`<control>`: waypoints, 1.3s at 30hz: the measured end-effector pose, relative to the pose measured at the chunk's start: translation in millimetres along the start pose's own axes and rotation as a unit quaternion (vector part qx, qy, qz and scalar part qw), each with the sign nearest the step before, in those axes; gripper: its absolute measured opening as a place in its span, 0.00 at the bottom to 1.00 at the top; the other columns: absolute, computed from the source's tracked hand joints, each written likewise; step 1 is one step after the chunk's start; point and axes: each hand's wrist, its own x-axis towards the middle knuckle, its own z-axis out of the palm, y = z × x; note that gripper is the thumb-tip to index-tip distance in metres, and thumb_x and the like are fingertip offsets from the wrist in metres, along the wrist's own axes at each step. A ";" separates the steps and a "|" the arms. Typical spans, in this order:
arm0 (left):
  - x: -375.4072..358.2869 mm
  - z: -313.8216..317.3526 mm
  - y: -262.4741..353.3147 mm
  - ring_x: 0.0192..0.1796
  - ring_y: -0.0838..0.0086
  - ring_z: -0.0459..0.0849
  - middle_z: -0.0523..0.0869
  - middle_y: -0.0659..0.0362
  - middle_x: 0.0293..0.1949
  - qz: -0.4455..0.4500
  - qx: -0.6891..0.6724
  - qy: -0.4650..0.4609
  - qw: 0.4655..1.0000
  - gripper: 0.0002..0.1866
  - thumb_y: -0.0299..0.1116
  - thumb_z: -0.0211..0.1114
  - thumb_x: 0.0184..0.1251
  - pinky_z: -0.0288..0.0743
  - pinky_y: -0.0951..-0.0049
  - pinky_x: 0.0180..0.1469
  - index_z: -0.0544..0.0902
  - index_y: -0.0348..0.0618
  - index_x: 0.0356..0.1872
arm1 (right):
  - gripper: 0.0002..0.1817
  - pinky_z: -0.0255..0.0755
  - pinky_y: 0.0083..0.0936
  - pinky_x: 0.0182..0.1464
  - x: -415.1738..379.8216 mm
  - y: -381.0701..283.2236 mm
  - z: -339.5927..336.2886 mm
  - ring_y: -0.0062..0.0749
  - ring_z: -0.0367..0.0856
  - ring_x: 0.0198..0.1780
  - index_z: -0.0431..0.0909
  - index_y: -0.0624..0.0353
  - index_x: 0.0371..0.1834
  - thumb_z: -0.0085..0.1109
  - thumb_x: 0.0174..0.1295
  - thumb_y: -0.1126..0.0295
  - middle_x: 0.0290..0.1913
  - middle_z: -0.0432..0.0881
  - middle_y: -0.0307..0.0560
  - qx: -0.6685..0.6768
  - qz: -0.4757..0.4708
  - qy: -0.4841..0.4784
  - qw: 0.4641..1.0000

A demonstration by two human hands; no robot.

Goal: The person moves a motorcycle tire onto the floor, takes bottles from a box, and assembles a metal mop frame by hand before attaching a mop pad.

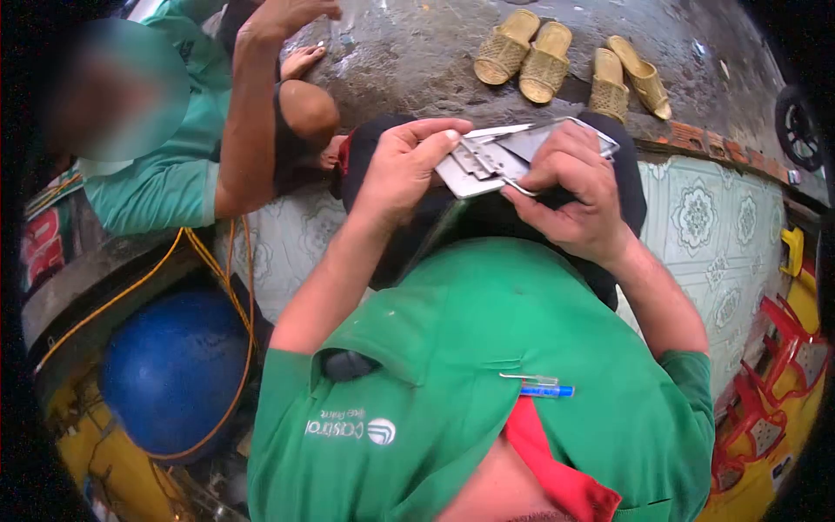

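Observation:
Both my hands hold a flat silvery metal part (487, 161) over my lap, which is covered by dark trousers (409, 235). My left hand (402, 170) grips the part's left edge, thumb on top. My right hand (570, 191) clamps its right side and pinches a thin metal piece (520, 187) at the part's lower edge. The far end of the part is hidden behind my right hand. I wear a green shirt (487, 348) with a blue pen (544, 390) clipped to it.
Another person in a green shirt (165, 174) crouches at the left, one arm (252, 113) raised. Two pairs of tan sandals (565, 65) lie on the concrete ahead. A blue helmet (174, 370) and yellow cord (209, 261) sit at lower left. Red stools (774, 365) stand right.

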 end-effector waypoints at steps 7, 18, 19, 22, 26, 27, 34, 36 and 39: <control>0.2 -4.0 -5.6 0.39 0.78 0.89 0.92 0.55 0.41 0.029 -0.015 0.018 0.999 0.13 0.27 0.63 0.77 0.85 0.77 0.45 0.87 0.30 0.55 | 0.10 0.62 0.33 0.46 -0.8 -5.6 -8.7 0.33 0.77 0.35 0.82 0.53 0.29 0.79 0.53 0.68 0.32 0.79 0.35 0.004 0.021 -0.027 0.999; 0.0 -6.9 7.8 0.42 0.80 0.89 0.92 0.56 0.43 0.064 0.096 -0.040 0.993 0.14 0.29 0.65 0.77 0.84 0.78 0.47 0.87 0.31 0.57 | 0.11 0.66 0.34 0.46 -17.3 -3.7 0.9 0.35 0.78 0.34 0.88 0.58 0.38 0.80 0.53 0.70 0.31 0.80 0.38 -0.019 -0.020 -0.005 1.000; 3.2 -5.3 7.0 0.43 0.79 0.89 0.92 0.56 0.44 0.071 0.110 -0.052 0.990 0.15 0.30 0.66 0.77 0.84 0.77 0.49 0.87 0.32 0.58 | 0.11 0.66 0.34 0.46 -18.2 -4.3 -0.9 0.35 0.78 0.34 0.88 0.58 0.38 0.80 0.53 0.70 0.31 0.80 0.38 -0.022 -0.019 -0.006 1.000; 4.3 -4.6 4.3 0.43 0.80 0.89 0.92 0.56 0.44 0.068 0.105 -0.042 0.991 0.15 0.30 0.66 0.77 0.84 0.77 0.49 0.87 0.32 0.57 | 0.12 0.65 0.35 0.49 -21.2 -8.1 1.7 0.34 0.79 0.39 0.88 0.54 0.43 0.76 0.55 0.71 0.35 0.80 0.37 -0.004 -0.006 -0.019 1.000; 4.2 -7.4 3.7 0.43 0.80 0.89 0.93 0.56 0.44 0.071 0.107 -0.044 0.991 0.15 0.30 0.67 0.77 0.84 0.77 0.49 0.87 0.32 0.57 | 0.16 0.65 0.35 0.49 -21.3 -10.7 -6.3 0.35 0.79 0.41 0.87 0.54 0.48 0.74 0.55 0.73 0.37 0.80 0.39 -0.009 -0.006 -0.056 0.998; 3.7 -7.6 3.0 0.43 0.80 0.89 0.93 0.56 0.44 0.071 0.107 -0.046 0.991 0.15 0.30 0.67 0.76 0.84 0.77 0.50 0.88 0.32 0.57 | 0.16 0.65 0.35 0.49 -21.4 -11.3 -7.1 0.35 0.79 0.41 0.87 0.54 0.48 0.74 0.55 0.73 0.37 0.80 0.39 -0.009 -0.005 -0.056 0.998; 3.3 -9.3 5.2 0.44 0.80 0.89 0.92 0.56 0.45 0.083 0.130 -0.048 0.987 0.15 0.30 0.67 0.76 0.84 0.77 0.50 0.87 0.32 0.57 | 0.17 0.66 0.37 0.50 -18.0 -8.8 -5.8 0.34 0.79 0.42 0.86 0.53 0.50 0.73 0.55 0.73 0.37 0.80 0.37 -0.037 -0.033 -0.072 0.996; 3.6 -9.6 7.9 0.45 0.80 0.88 0.92 0.56 0.45 0.090 0.137 -0.054 0.985 0.15 0.30 0.67 0.76 0.84 0.77 0.50 0.87 0.32 0.58 | 0.17 0.66 0.37 0.50 -18.6 -8.2 -5.9 0.33 0.79 0.42 0.86 0.52 0.49 0.74 0.55 0.73 0.37 0.80 0.36 -0.044 -0.045 -0.084 0.995; 3.4 -8.0 11.2 0.48 0.82 0.87 0.92 0.57 0.48 0.135 0.175 -0.086 0.971 0.15 0.29 0.66 0.77 0.82 0.77 0.52 0.86 0.33 0.59 | 0.17 0.65 0.37 0.50 -21.3 -6.0 -5.3 0.31 0.79 0.42 0.86 0.51 0.49 0.75 0.54 0.71 0.36 0.80 0.34 -0.063 -0.064 -0.107 0.990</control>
